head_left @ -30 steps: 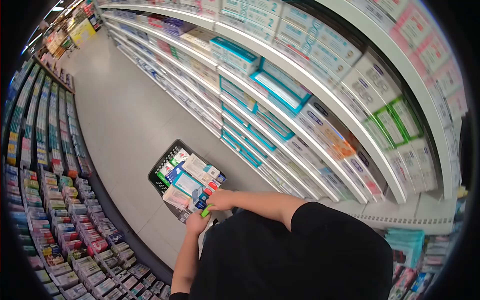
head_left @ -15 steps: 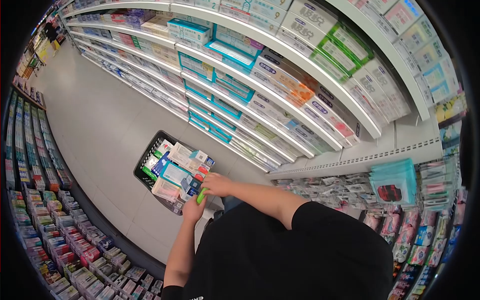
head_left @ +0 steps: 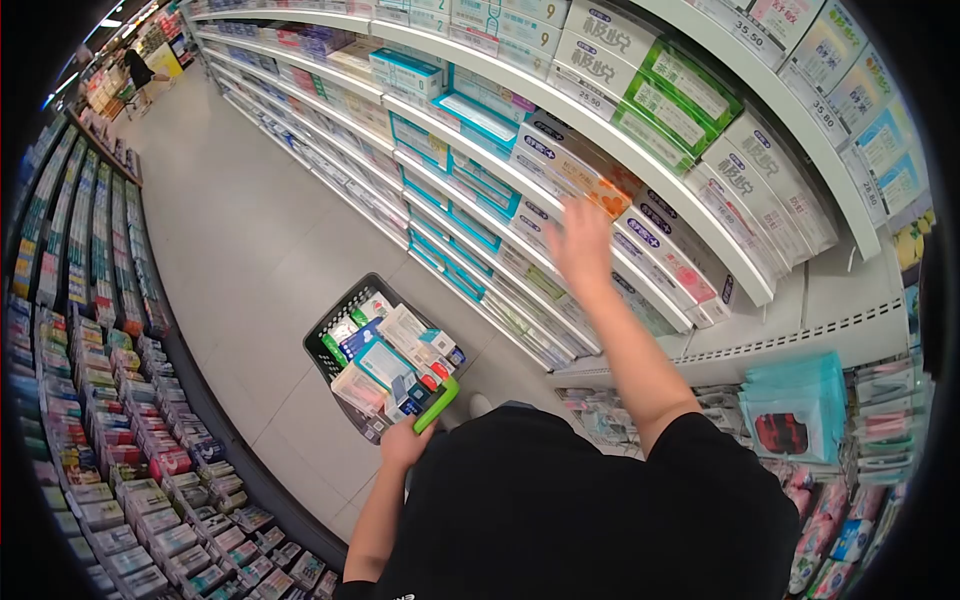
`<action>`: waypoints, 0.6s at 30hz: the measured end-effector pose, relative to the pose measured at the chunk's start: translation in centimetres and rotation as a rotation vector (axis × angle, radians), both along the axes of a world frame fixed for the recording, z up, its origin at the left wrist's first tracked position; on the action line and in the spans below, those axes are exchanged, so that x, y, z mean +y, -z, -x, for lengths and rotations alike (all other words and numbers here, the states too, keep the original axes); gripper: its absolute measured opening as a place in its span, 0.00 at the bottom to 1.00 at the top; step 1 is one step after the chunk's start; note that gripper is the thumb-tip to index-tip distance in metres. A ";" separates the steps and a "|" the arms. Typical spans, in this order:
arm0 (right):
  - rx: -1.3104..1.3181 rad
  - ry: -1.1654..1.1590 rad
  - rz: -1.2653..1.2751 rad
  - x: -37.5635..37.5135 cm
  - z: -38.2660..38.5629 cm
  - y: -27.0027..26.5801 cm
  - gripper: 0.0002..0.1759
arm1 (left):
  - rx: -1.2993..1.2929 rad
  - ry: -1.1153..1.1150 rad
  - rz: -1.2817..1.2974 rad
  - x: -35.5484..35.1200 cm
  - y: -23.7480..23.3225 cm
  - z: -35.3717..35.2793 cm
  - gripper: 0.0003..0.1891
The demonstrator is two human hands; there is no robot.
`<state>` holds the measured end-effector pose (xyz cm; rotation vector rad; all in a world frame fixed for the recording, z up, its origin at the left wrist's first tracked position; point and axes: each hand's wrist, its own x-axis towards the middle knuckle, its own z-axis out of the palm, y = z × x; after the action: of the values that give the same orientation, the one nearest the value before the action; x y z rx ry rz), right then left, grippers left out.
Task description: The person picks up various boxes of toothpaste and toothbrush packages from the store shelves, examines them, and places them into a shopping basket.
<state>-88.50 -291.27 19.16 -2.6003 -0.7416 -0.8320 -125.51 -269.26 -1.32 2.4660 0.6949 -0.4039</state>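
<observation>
orange-and-white box [head_left: 566,165]: on shelf at approx 1 o'clock from frame ctr, packed in a tight row; just off r fingertips at 12 o'clock, contact can't be told.
r hand [head_left: 582,245]: blurred; fingers loosely apart, nothing seen in grasp.
r arm: bare forearm extended up from 5 o'clock, hand pointing about 11, well away from torso.
pink-white boxes [head_left: 672,262]: same shelf, 3 o'clock of r hand.
risk, shelf: boxes sit v. close; a hurried pull or knuckle knock could drag a neighbour off the edge, imo.
green handle [head_left: 437,404]: l hand [head_left: 405,442] curled round its lower end, firm-looking, at 6 o'clock of basket.
l arm: forearm up from 7 o'clock, pointing about 1, low & near body.
basket [head_left: 333,314]: 8 o'clock of frame ctr, heaped w/ boxes; floor contact unclear.
risk, basket: one-hand hold at handle's end; a twist toward shelf could tilt it & slide top boxes out.
teal packets [head_left: 795,410]: hung at 4 o'clock.
far person [head_left: 140,72]: 10 o'clock, down aisle.
</observation>
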 end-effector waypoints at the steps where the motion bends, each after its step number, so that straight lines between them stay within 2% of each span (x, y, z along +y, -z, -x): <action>1: -0.083 0.118 0.047 -1.1 -1.3 -1.9 0.27 | 0.000 -0.009 -0.002 -0.4 -0.1 0.1 0.32; 3: -0.174 0.193 0.058 -2.6 -3.2 -4.3 0.26 | 0.005 -0.023 -0.003 -1.3 -0.5 0.6 0.33; 6: 0.224 0.276 0.138 -4.0 -5.7 -4.8 0.25 | 0.016 -0.038 0.009 -2.4 -0.9 0.9 0.33; 13: 0.608 0.325 0.104 -4.3 -8.6 -5.2 0.24 | 0.039 -0.055 0.019 -3.1 -0.6 1.2 0.34; 16: 0.616 0.290 0.097 -4.6 -9.4 -4.6 0.24 | 0.064 -0.051 0.022 -3.0 -0.6 0.8 0.34; 18: 0.533 0.263 0.049 -4.7 -8.7 -4.6 0.23 | 0.069 -0.029 0.019 -2.8 -0.1 0.9 0.34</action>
<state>-79.76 -295.96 23.79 -2.8086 -0.2747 -0.1518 -126.41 -272.03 -1.24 2.4313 0.7505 -0.4846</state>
